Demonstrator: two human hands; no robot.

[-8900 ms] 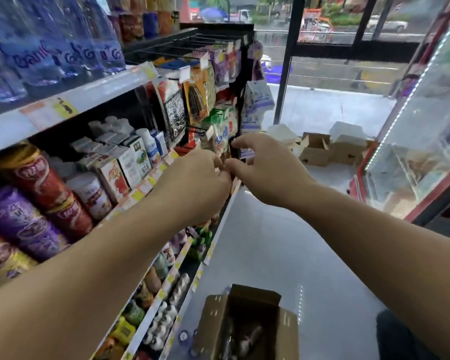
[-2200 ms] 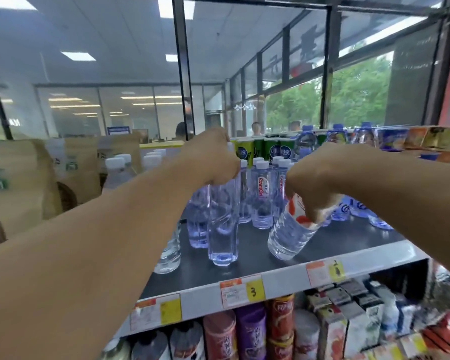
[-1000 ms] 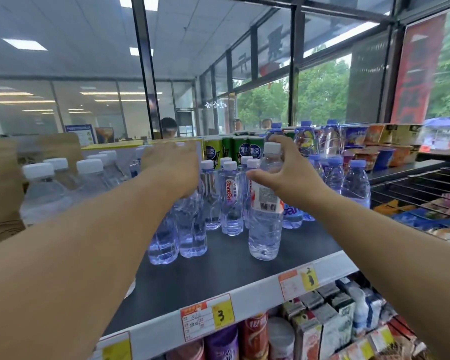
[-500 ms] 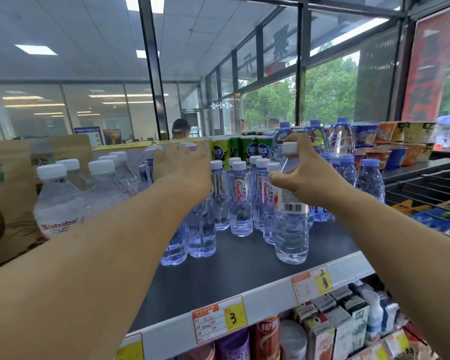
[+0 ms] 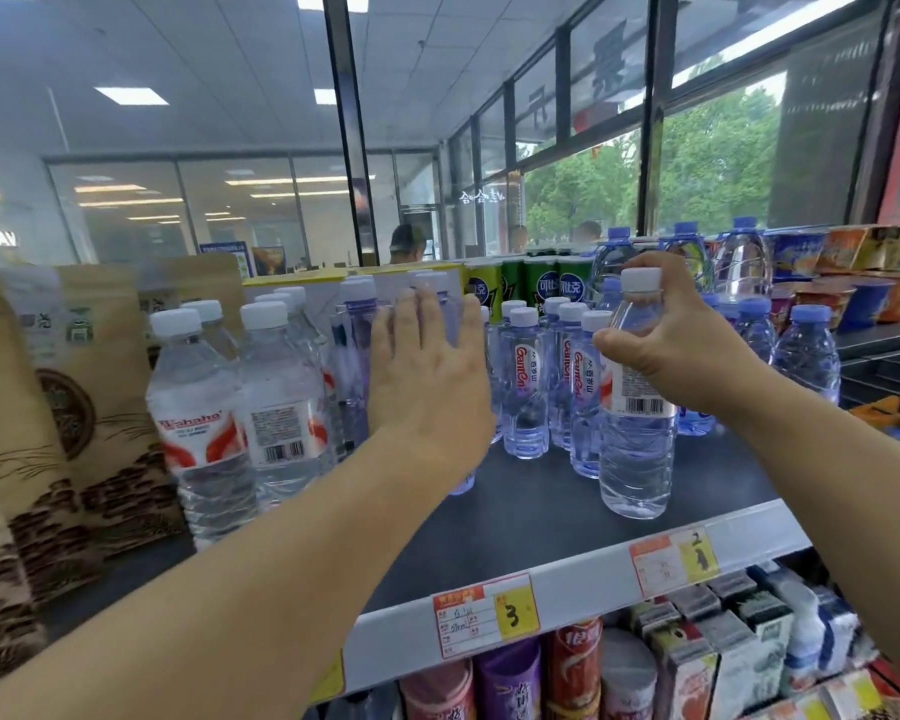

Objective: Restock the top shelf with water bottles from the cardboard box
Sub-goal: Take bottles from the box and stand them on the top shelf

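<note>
A person's right hand (image 5: pixel 666 345) pinches the neck of a water bottle (image 5: pixel 636 407) standing upright near the front edge of the top shelf (image 5: pixel 567 511), while the left hand (image 5: pixel 427 376), fingers spread flat, steadies neighbouring bottles (image 5: pixel 354 366) (sliding it straight back, upright, would likely avoid toppling the row).

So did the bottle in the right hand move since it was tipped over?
Yes. The bottle was tilted at the shelf edge; now it stands upright on it.

The right hand (image 5: pixel 668 350) held an upright water bottle (image 5: pixel 637 433) by its neck on the top shelf (image 5: pixel 541 506). The left hand (image 5: pixel 430 376), fingers straight, lay against other bottles (image 5: pixel 357 366).
</note>
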